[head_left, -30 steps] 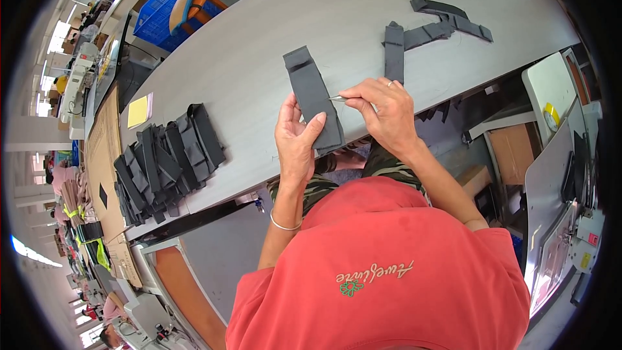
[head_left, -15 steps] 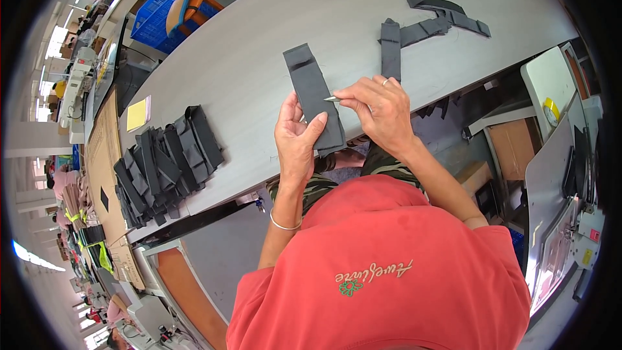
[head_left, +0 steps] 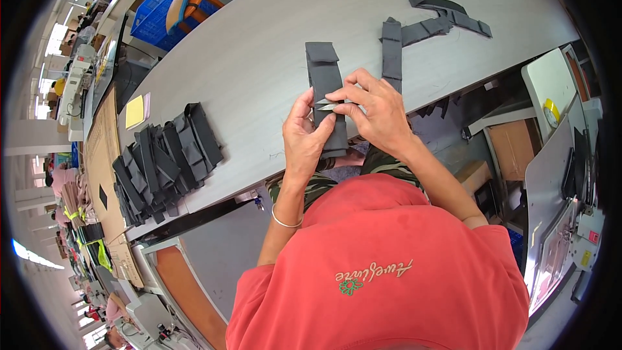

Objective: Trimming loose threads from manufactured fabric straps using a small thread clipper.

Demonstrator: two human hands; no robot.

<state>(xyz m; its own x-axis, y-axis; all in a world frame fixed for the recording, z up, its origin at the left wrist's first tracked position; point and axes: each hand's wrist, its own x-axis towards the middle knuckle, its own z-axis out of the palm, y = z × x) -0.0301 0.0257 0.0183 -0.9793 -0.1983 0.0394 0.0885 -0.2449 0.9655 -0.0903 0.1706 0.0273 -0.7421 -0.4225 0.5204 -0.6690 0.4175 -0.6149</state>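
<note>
Apparent trimming step: the left hand [head_left: 302,135] grips a dark fabric strip [head_left: 326,78], the right hand [head_left: 379,109] pinches metal snips [head_left: 328,107]; the next cut likely needs steadiness.

The left hand [head_left: 303,139] is closed in a grip, its thumb [head_left: 324,127] opposed to the fingers [head_left: 300,104]. The right hand [head_left: 381,113] is held close beside it, the forefinger [head_left: 350,94] and thumb [head_left: 350,112] set in a pinch. The left forearm [head_left: 291,199] is extended forward; the right forearm [head_left: 443,179] is angled inward to the left.

red short-sleeved shirt [head_left: 382,233] | green flower emblem [head_left: 350,286] (pale script [head_left: 376,271] alongside) | camouflage trousers [head_left: 385,163] | pale bangle [head_left: 284,223]
</note>
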